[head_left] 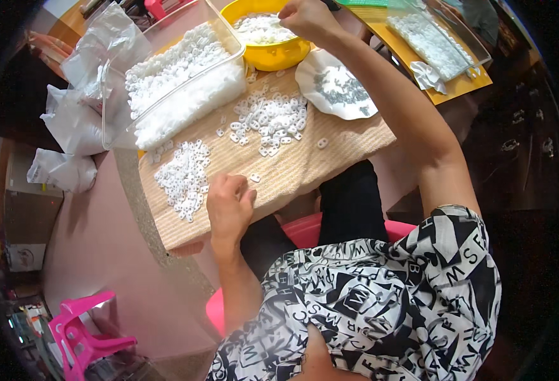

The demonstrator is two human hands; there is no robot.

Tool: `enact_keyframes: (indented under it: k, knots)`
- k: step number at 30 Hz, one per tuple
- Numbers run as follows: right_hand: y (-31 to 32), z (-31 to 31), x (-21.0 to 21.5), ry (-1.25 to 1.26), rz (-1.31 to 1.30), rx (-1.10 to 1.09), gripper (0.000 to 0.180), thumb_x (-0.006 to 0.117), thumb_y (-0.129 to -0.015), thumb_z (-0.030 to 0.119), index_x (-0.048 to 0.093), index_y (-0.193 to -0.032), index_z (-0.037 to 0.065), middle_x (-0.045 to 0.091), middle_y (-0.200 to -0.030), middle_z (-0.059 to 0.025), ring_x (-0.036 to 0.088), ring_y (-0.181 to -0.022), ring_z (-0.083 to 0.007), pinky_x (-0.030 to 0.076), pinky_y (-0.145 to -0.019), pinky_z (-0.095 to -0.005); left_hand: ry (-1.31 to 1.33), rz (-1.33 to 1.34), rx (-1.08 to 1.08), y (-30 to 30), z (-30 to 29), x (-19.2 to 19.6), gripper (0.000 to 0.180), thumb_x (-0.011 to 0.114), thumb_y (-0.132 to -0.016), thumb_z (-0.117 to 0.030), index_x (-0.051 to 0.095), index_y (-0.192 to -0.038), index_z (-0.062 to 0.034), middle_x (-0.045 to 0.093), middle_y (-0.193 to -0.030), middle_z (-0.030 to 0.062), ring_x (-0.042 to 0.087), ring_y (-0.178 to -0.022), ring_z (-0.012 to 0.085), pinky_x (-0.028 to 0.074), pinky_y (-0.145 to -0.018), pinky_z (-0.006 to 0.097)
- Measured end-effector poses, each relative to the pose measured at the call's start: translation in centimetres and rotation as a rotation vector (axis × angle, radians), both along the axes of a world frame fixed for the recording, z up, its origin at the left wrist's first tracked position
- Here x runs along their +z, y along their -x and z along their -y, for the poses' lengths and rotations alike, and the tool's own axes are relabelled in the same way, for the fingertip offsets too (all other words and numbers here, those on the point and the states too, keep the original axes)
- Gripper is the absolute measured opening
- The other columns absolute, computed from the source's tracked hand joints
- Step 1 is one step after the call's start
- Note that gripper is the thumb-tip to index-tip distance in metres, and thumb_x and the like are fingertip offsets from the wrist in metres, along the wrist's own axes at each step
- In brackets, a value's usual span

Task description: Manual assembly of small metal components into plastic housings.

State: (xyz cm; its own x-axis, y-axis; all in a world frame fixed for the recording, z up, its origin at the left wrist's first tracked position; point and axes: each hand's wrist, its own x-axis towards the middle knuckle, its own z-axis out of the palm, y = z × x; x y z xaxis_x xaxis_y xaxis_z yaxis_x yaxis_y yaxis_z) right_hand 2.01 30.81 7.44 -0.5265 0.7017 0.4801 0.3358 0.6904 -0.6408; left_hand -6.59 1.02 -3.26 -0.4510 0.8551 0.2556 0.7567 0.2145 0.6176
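Note:
My left hand (pixel 229 202) rests by the near edge of a cloth-covered table, its fingers curled together; whatever they may hold is hidden. Just beyond its fingertips lies a single small white plastic piece (pixel 255 178) with holes. A pile of similar white pieces (pixel 184 174) is to its left, and a larger pile (pixel 272 117) spreads farther back. My right hand (pixel 311 20) reaches over the right rim of a yellow basin (pixel 278 57) of white pieces. Its fingers are drawn together, and I cannot make out anything between them.
A clear plastic tub (pixel 238 47) full of white pieces stands at the back left. Under my right forearm is a white scalloped plate (pixel 308 95) with small grey parts. Another clear bin (pixel 428 47) sits far right. Plastic bags (pixel 73 120) and a pink stool (pixel 79 340) are left.

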Motion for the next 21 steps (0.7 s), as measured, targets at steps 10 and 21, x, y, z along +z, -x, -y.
enact_keyframes:
  k: [10, 21]
  knots:
    - [-9.3, -0.9, -6.1, -0.347, 0.638, 0.076, 0.014, 0.058, -0.067, 0.007, 0.060, -0.079, 0.000, 0.059, -0.071, -0.0185, 0.059, -0.068, -0.0302, 0.044, -0.061, -0.0365, -0.041, 0.094, 0.007, 1.6, 0.0, -0.1, 0.012, 0.055, -0.066, 0.002, 0.059, -0.077, -0.0003, 0.058, -0.073, 0.0163, 0.057, -0.066, 0.0298, 0.044, -0.060, 0.033]
    - [-11.9, -0.4, -10.7, -0.296, 0.608, 0.029, 0.012, 0.053, -0.069, 0.005, 0.060, -0.079, 0.002, 0.058, -0.076, -0.0191, 0.057, -0.074, -0.0340, 0.045, -0.067, -0.0389, -0.169, 0.017, -0.135, -0.2, -4.1, 0.3, 0.015, 0.055, -0.065, 0.005, 0.059, -0.078, 0.0005, 0.055, -0.074, 0.0143, 0.054, -0.068, 0.0299, 0.044, -0.060, 0.036]
